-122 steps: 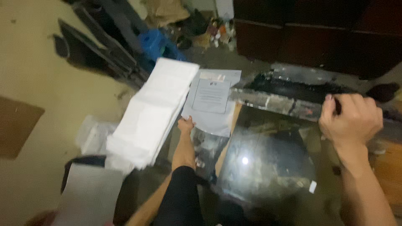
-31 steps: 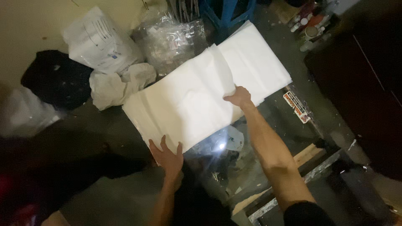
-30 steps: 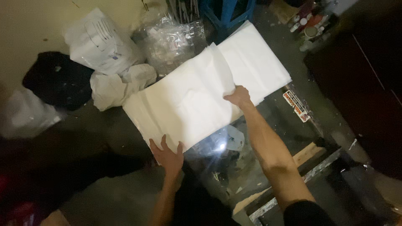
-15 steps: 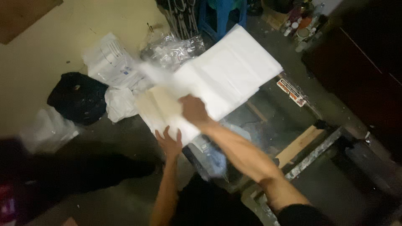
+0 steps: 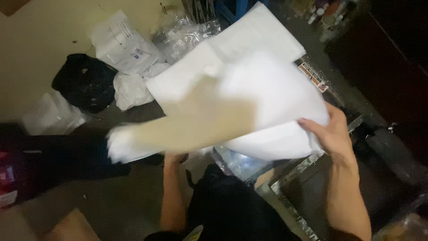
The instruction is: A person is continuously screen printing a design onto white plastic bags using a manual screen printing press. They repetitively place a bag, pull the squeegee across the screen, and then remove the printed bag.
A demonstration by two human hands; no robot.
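— So where is the big white foam sheet (image 5: 267, 98) relative to the hands?
— Right hand (image 5: 332, 134) pinches its near right edge, fingers (image 5: 312, 127) curled over it. Left hand (image 5: 176, 157) sits under the blurred left end; its fingers, I cannot tell. The sheet's long axis runs left to right, lifted above the metal-edged counter (image 5: 290, 178).
— Beyond?
— White printed plastic bags (image 5: 127, 44) and a black bag (image 5: 84, 82) on the floor; contents unseen.

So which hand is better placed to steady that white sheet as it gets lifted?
Probably the right hand: it grips the white sheet's near edge in plain sight. The left hand is mostly hidden beneath the blurred sheet, so its hold cannot be judged.
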